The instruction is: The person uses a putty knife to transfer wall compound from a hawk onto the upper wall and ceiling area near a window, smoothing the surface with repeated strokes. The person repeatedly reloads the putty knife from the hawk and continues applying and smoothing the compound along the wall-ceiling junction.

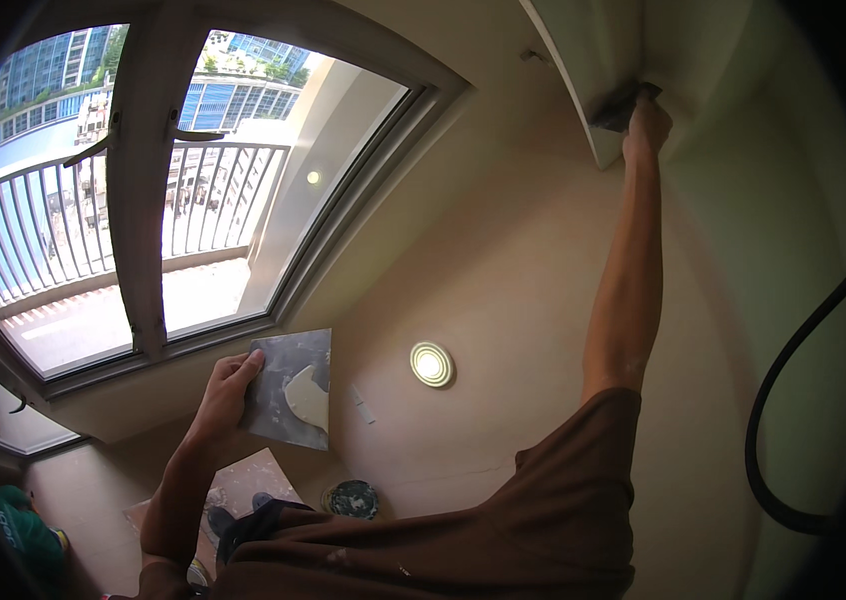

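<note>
My left hand [227, 394] is closed on the edge of a flat grey square plate [288, 355], the thumb lying on its top face. A smooth pale dab of putty [307, 399] lies toward the plate's right edge. With my right arm stretched far up, my right hand [649, 126] grips a dark, wide-bladed putty knife [613, 112]. Its blade is at the lower end of a pale boxed ledge [598, 60] in the upper right corner. Whether the blade touches the surface, I cannot tell.
Left stands a dark-framed window [148, 200] with handles, a railing outside. A round lit lamp [432, 364] shows on the pale surface at centre. Below are a stained bucket [351, 498], a spattered board [268, 478] and a green bag [21, 530]. A black cable [765, 420] loops right.
</note>
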A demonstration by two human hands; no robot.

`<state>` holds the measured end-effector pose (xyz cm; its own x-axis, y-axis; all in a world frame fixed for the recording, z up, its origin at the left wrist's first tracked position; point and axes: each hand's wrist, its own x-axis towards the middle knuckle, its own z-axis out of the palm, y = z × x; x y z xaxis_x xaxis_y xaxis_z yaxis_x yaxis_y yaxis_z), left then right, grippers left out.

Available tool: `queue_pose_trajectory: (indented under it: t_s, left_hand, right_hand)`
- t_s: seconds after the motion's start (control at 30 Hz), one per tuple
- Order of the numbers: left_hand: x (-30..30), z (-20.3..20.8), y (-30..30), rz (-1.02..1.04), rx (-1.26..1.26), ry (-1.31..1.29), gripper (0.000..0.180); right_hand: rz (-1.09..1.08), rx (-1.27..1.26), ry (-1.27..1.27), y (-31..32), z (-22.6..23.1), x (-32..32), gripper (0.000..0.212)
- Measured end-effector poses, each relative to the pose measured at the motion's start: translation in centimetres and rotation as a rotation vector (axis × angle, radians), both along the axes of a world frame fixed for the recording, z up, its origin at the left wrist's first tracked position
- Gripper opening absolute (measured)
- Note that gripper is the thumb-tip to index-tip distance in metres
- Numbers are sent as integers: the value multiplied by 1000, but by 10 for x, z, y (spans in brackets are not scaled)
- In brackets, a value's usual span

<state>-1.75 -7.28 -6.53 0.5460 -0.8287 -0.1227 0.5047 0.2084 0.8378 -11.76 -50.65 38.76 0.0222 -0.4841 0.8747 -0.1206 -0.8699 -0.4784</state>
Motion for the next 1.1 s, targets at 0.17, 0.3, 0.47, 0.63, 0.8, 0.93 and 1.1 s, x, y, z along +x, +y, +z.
queue_pose_trajectory:
  t_s: [0.17, 0.3, 0.47, 0.63, 0.8, 0.93, 1.1]
  left_hand:
    - [-1, 4, 10, 5, -12, 45, 36]
    - [1, -2, 15, -1, -9, 31, 36]
    - [-1, 1, 19, -7, -2, 29, 36]
    - [-3, 12, 27, -49, -59, 75, 35]
    - [-3, 3, 29, -58, -98, 56, 35]
    - [-4, 8, 35, -52, -107, 61, 37]
    - [-7, 16, 47, -9, -121, 97, 38]
  right_hand:
    - [31, 15, -21, 20, 6, 6, 39]
    - [42, -7, -16, 35, 5, 10, 40]
    - [-2, -10, 4, 55, 4, 17, 44]
    - [-21, -17, 3, 80, 4, 27, 44]
    - [0, -49, 13, 112, 4, 33, 45]
    - [12, -83, 28, 134, 1, 41, 45]
    - [-28, -109, 38, 163, -4, 54, 44]
